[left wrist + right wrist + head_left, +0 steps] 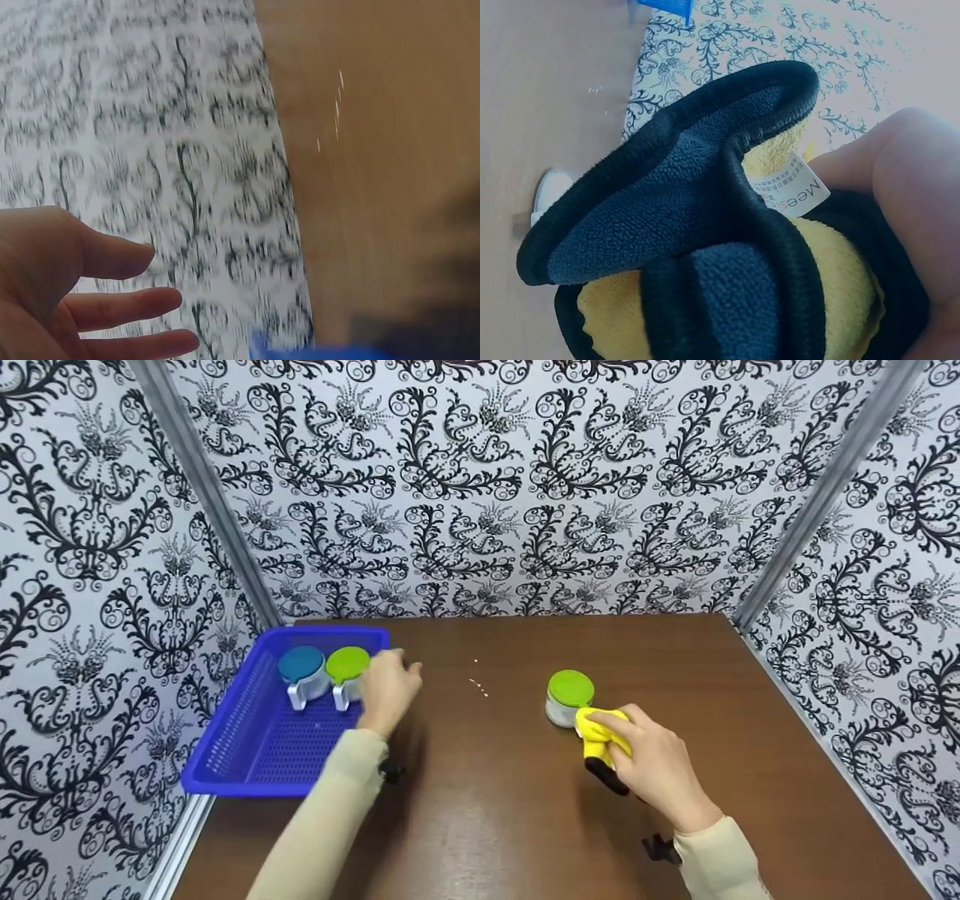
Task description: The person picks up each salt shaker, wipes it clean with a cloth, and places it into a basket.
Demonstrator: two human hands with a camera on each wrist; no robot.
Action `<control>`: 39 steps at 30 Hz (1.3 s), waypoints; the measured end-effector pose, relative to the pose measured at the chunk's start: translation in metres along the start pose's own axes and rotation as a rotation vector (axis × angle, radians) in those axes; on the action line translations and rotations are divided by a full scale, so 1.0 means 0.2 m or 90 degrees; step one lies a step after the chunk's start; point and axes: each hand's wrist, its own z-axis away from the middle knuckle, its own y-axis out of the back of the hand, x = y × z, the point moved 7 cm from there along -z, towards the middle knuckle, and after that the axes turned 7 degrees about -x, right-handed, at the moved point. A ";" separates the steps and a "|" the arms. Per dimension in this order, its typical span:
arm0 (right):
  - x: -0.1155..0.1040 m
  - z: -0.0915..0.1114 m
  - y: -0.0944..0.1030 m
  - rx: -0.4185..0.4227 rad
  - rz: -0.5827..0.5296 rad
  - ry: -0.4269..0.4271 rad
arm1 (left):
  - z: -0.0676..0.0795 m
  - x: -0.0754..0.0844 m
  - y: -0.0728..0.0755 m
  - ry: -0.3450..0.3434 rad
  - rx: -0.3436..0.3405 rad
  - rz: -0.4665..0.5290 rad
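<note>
My left hand (390,690) is beside the blue plastic basket's right side, near a green-lidded jar (349,664) with a white handle. It holds nothing; in the left wrist view its thumb and fingers (124,307) are apart and fairly straight. A similar jar with a blue lid (301,666) stands to the left inside the basket (255,789). With my right hand (664,765) I grip a bunched yellow cloth (600,735), dark blue on its other face, with black edging and a white label (799,184). Right behind the cloth, another green-lidded jar (570,690) stands on the table.
Several small white bits (478,685) lie on the brown table (480,787) between the basket and the lone jar. Patterned walls (480,510) close off the back and both sides, with grey metal posts (202,487) at the corners.
</note>
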 end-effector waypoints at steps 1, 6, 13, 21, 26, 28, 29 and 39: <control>0.01 0.00 0.00 0.001 0.001 -0.002 | 0.02 0.04 -0.03 -0.002 -0.002 0.004; 0.04 0.02 0.00 0.004 0.013 -0.019 | 0.15 0.24 -0.23 -0.029 -0.014 0.036; 0.08 0.06 -0.01 -0.001 0.017 -0.040 | 0.38 0.55 -0.50 -0.093 -0.010 0.153; 0.14 0.10 -0.01 -0.011 0.024 -0.067 | 0.50 0.78 -0.78 -0.024 -0.149 0.293; 0.16 0.11 0.00 -0.013 0.021 -0.078 | 0.51 0.84 -0.91 0.023 -0.179 0.327; 0.17 0.12 0.00 -0.013 0.018 -0.083 | 0.52 0.85 -0.95 0.054 -0.171 0.349; 0.17 0.12 0.00 -0.014 0.016 -0.084 | 0.53 0.86 -0.97 0.075 -0.164 0.360; 0.21 0.14 -0.01 -0.021 0.017 -0.093 | 0.59 0.93 -1.07 0.258 -0.088 0.406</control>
